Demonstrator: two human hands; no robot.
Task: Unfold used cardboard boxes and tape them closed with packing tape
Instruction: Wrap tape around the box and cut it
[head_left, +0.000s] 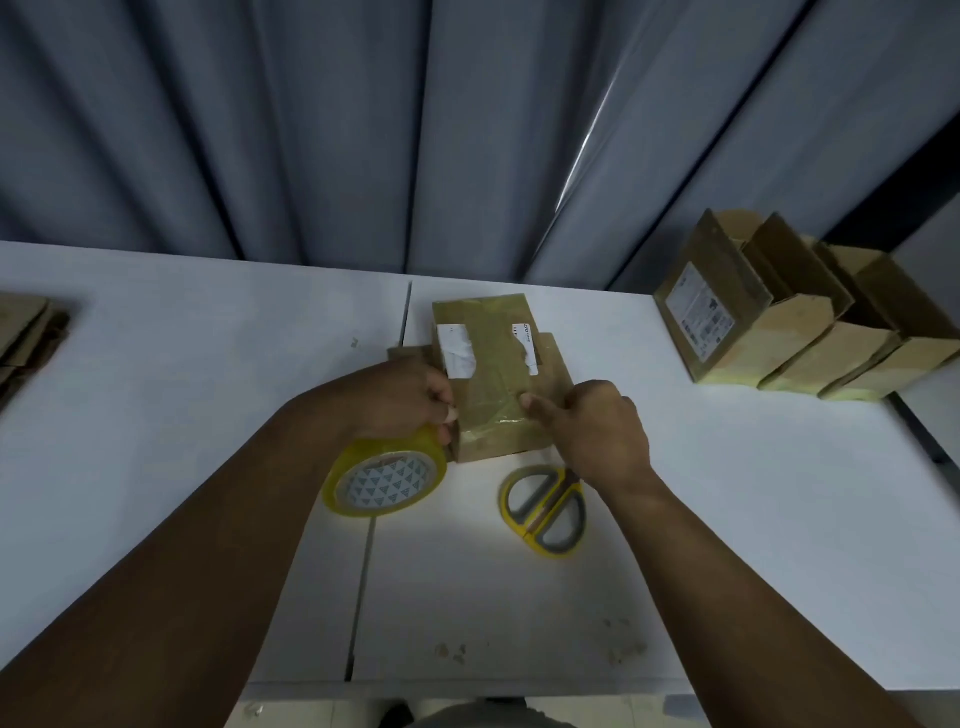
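A small brown cardboard box (493, 358) with torn white labels and a strip of clear tape down its middle lies on the white table (208, 364). My left hand (410, 397) grips the box's left edge, just above a yellow roll of packing tape (384, 475) that touches the box's near left corner. My right hand (592, 426) rests on the box's right side, its thumb pressing the tape strip. Yellow and grey scissors (545, 512) lie on the table just below my right hand, partly under the wrist.
Three erected open cardboard boxes (800, 322) stand in a row at the table's right rear. A stack of flattened cardboard (26, 332) lies at the left edge. Grey curtains (363, 130) hang behind the table. A seam runs down the table's middle.
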